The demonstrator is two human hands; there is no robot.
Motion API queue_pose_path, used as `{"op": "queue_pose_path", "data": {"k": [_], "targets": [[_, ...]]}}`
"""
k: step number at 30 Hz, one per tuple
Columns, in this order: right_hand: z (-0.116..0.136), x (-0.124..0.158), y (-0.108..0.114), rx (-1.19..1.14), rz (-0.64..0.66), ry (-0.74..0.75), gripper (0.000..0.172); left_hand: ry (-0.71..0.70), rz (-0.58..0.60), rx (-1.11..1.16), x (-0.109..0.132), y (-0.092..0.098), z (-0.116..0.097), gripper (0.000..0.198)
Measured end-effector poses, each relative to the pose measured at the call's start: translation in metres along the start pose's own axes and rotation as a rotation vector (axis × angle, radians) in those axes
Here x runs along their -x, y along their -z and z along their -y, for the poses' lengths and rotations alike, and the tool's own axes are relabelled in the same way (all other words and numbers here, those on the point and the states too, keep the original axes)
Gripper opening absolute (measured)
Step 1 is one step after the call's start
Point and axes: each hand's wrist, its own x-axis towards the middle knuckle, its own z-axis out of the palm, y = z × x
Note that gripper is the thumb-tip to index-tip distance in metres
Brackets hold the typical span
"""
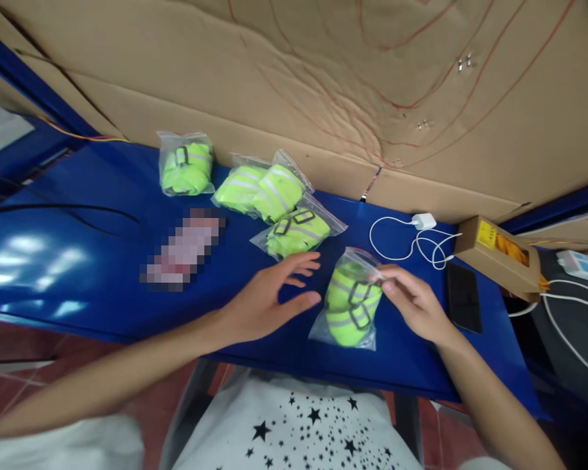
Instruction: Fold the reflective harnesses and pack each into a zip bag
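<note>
My right hand (411,297) pinches the upper right corner of a clear zip bag (353,303). Inside it lies a folded neon-yellow reflective strap with pale grey stripes and black buckles. Just left of that bag, my left hand (274,294) hovers with fingers spread and holds nothing. Beyond its fingertips lies another bagged reflective strap (298,232), buckles facing up. Two more bagged straps overlap behind it, the nearer one (280,192) partly covering the other (240,188). A further bagged strap (189,166) rests apart at the back left.
On the blue table (102,261) are a blurred-out flat item (183,251), a white charger (424,221) with a coiled cable, a black phone (464,297) and a cardboard box (500,254). A cardboard wall (176,78) stands along the back. A black cable (78,206) crosses the left side.
</note>
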Motion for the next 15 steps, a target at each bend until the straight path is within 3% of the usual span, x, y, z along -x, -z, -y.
{"op": "queue_pose_path", "data": {"k": [3,6,9,11,13,15], "targets": [[0.017,-0.003,-0.013,-0.159,0.159,0.098,0.019,0.111,0.253,0.356,-0.026,-0.025,0.005,0.090],[0.018,-0.006,-0.017,-0.094,0.118,0.208,0.019,0.250,0.477,0.620,-0.040,-0.030,0.014,0.075],[0.007,-0.005,-0.008,0.083,-0.022,0.227,0.007,0.290,0.487,0.647,-0.039,-0.021,0.016,0.053],[0.002,-0.003,-0.001,0.088,-0.046,0.190,0.013,0.278,0.561,0.608,-0.036,-0.014,0.013,0.049],[0.001,0.001,0.000,0.056,0.055,0.159,0.033,0.259,0.664,0.608,-0.033,-0.010,0.010,0.056],[0.004,0.004,-0.006,0.022,0.189,0.151,0.038,0.217,0.667,0.599,-0.032,-0.011,0.008,0.061]]}}
